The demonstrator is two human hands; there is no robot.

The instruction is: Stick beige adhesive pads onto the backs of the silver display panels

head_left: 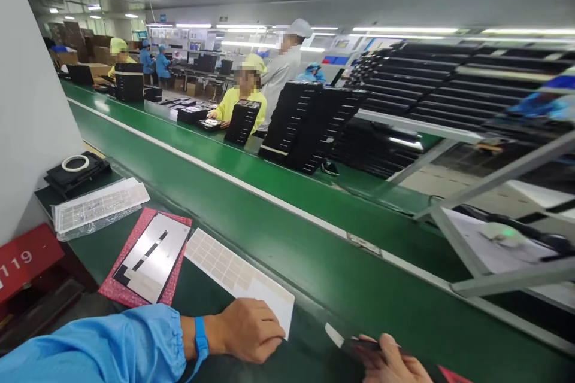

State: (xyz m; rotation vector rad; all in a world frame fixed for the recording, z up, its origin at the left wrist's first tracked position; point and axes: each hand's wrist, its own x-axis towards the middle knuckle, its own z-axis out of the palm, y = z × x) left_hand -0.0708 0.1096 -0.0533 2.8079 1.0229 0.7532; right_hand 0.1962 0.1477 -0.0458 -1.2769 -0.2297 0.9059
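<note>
on the green bench [314,275], the left hand [245,330] lies open on a flimsy sheet [233,269], best lifted by its edge; right fingers [381,350] pinch a dark strip [359,344].

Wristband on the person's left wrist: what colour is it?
The wristband is bright blue, best seen in the head view.

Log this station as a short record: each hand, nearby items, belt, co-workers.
Left hand: lying flat on a white grid sheet
Right hand: fingers gripping a dark flat strip with a white end
Nearby: red mat under a silver-and-black sheet; plastic-wrapped sheet; tape roll
Belt: green conveyor
Co-worker: person in yellow across the belt, beside stacked black trays
</note>
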